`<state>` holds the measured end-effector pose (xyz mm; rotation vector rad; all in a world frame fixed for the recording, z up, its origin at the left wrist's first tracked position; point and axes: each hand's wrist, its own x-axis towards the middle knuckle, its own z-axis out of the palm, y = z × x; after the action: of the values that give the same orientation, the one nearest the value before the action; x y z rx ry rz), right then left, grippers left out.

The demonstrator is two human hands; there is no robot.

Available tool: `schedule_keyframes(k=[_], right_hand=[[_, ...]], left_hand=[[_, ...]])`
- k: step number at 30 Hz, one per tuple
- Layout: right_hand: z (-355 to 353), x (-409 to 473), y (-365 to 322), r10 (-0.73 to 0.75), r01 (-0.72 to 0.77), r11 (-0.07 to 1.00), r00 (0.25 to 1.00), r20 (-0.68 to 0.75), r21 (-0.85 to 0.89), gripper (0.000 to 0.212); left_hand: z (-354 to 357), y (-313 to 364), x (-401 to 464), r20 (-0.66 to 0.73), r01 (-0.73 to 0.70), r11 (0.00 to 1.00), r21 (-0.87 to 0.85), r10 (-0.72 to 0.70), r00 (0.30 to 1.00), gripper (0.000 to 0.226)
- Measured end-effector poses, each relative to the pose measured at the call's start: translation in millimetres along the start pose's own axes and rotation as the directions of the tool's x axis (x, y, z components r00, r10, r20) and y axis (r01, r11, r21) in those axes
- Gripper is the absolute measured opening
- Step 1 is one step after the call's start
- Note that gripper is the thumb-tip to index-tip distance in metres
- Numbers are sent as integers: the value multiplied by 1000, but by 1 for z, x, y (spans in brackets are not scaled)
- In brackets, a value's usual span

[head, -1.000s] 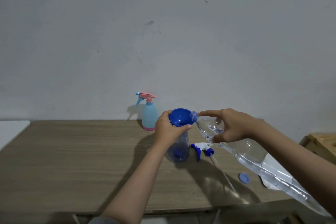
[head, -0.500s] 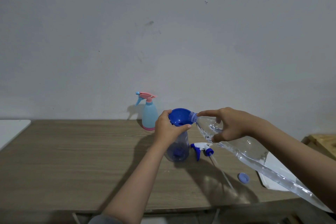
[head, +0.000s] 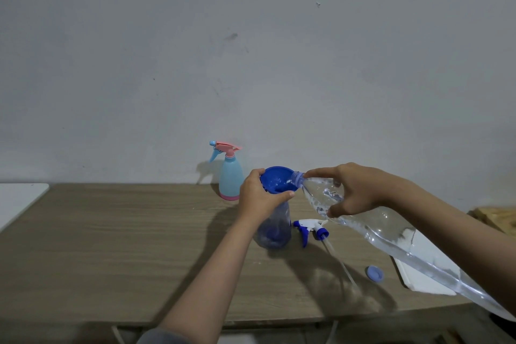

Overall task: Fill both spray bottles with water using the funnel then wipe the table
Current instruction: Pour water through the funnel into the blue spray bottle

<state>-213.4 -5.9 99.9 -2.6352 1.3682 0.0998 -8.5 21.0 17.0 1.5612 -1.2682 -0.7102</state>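
Fingers (head: 282,195) of left hand (head: 258,198) are gripping funnel (head: 276,182) rim atop clear spray bottle (head: 273,232); right hand (head: 360,190) is wrapping tilted water bottle (head: 391,234), mouth over funnel edge. Light-blue spray bottle (head: 230,176) is standing by wall; tabletop (head: 111,246) left side w/ open room; cap (head: 374,274), trigger head (head: 310,227) lying near right edge

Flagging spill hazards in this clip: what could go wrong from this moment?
1. The big water bottle is long and gripped only near its neck by the right hand; a surge could overshoot the funnel.
2. The left hand alone steadies the funnel on the clear spray bottle; a nudge might tip it.
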Motion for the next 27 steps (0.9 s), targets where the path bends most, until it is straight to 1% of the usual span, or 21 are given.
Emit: schedule_keyframes(k=[10, 13, 17, 20, 22, 24, 27], right_hand=[[2, -6, -1, 4, -3, 1000, 999, -54, 5, 87], [1, -13, -2, -8, 13, 999, 994, -113, 41, 86], [4, -18, 0, -34, 64, 991, 967, -253, 113, 86], [6, -23, 4, -33, 122, 970, 925, -379, 211, 86], [5, -27, 9, -25, 163, 953, 882, -470, 256, 85], [2, -32, 17, -3, 199, 938, 823, -568, 283, 85], [-6, -37, 31, 26, 245, 928, 711, -703, 282, 86]], left_hand=[[1, -1, 2, -9, -1, 1000, 14, 1, 1000, 80], [1, -1, 2, -9, -7, 1000, 22, 7, 1000, 80], [1, -1, 3, -15, -11, 999, 31, 11, 1000, 80], [1, -2, 3, -12, -2, 999, 34, 3, 1000, 81], [1, -2, 3, -12, -5, 1000, 27, 6, 1000, 81], [0, -2, 2, -16, -8, 1000, 22, 8, 1000, 79], [0, -2, 2, -20, -6, 1000, 22, 6, 1000, 78]])
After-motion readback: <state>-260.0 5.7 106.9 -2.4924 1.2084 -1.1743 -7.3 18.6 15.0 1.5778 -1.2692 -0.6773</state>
